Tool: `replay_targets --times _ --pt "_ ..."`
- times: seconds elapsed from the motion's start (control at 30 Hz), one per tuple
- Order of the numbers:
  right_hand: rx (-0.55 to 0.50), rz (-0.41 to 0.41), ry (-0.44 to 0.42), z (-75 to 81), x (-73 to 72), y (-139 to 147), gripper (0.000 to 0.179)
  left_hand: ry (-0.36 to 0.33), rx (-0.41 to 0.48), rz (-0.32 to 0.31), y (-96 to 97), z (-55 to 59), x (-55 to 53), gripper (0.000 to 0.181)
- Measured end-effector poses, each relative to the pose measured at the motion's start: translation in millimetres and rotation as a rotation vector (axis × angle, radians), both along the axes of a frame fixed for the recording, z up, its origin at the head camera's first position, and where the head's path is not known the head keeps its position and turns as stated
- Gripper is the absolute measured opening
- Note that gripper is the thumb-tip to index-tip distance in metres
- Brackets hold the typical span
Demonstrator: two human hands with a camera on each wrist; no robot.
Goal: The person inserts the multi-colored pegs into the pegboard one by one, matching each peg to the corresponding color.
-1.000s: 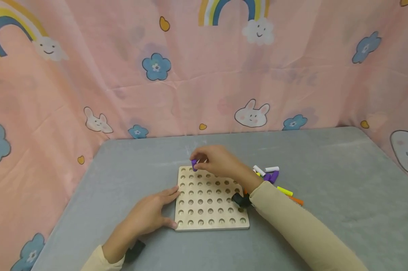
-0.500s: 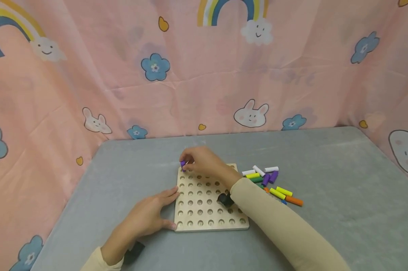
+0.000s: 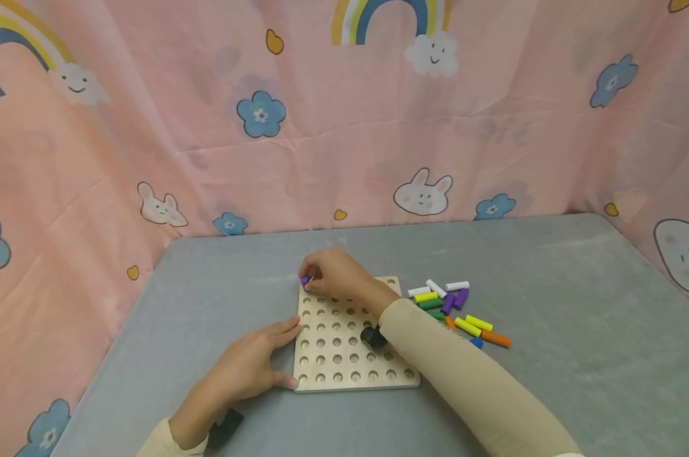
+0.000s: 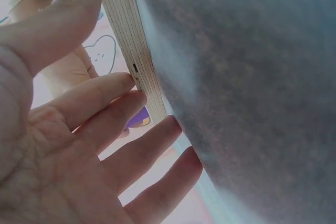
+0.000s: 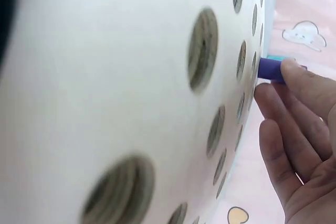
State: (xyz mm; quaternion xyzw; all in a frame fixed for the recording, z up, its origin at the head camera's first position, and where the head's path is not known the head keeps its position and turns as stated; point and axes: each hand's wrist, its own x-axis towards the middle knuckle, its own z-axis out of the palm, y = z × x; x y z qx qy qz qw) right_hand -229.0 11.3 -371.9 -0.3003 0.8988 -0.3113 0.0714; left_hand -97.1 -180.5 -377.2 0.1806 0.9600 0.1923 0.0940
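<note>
A pale wooden pegboard [image 3: 345, 350] with rows of round holes lies flat on the grey table. At its far left corner my right hand [image 3: 338, 273] pinches a purple peg [image 3: 305, 283] between thumb and fingers. In the right wrist view the purple peg [image 5: 270, 70] stands upright from the board's face, its lower end at the surface. My left hand [image 3: 255, 358] rests along the board's left side, fingers extended. In the left wrist view its fingertips touch the layered wooden edge [image 4: 128, 35].
Right of the board lies a loose pile of pegs: white pegs [image 3: 457, 286], purple pegs [image 3: 461, 299], yellow pegs [image 3: 479, 322], green pegs [image 3: 430, 304], an orange peg [image 3: 495, 339] and a blue peg [image 3: 477, 343]. A pink printed curtain [image 3: 321, 158] hangs behind the table.
My right hand has moved left along the board's far edge with the purple peg, to the corner, and the peg sits lower. My left hand stays at the board's side.
</note>
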Motion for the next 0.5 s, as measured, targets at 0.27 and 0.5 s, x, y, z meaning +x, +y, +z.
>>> replay_targets --times 0.27,0.5 --pt "0.007 -0.002 -0.045 0.1 1.8 2 0.025 0.001 0.002 0.011 1.5 -0.4 0.9 0.090" --pt "0.045 0.011 -0.045 12.8 18.8 17 0.035 0.004 0.007 0.029 2.7 -1.4 0.4 0.090"
